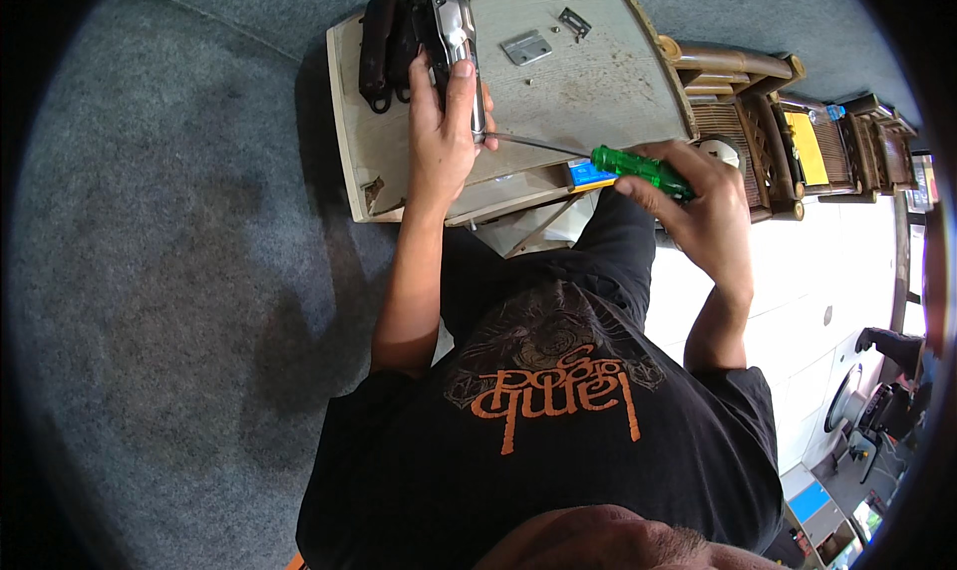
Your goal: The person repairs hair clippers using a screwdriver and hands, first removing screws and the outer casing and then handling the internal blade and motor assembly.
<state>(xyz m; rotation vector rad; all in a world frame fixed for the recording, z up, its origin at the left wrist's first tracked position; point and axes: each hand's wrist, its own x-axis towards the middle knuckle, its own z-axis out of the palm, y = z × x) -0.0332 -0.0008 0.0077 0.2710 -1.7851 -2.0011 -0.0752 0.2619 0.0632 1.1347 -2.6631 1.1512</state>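
Above the pale table (608,97), the silver hair clipper (454,20) sits in the left hand (445,151), fingers wrapped round its body. To the clipper's right, the right hand (706,193) grips a green screwdriver (638,169) by its handle, the shaft reaching to the clipper's near end; whether the tip touches, I cannot tell. Right of the clipper lie a metal plate (525,48), a small dark part (574,22) and a tiny screw (529,81); left of it, a dark elongated object (378,52)
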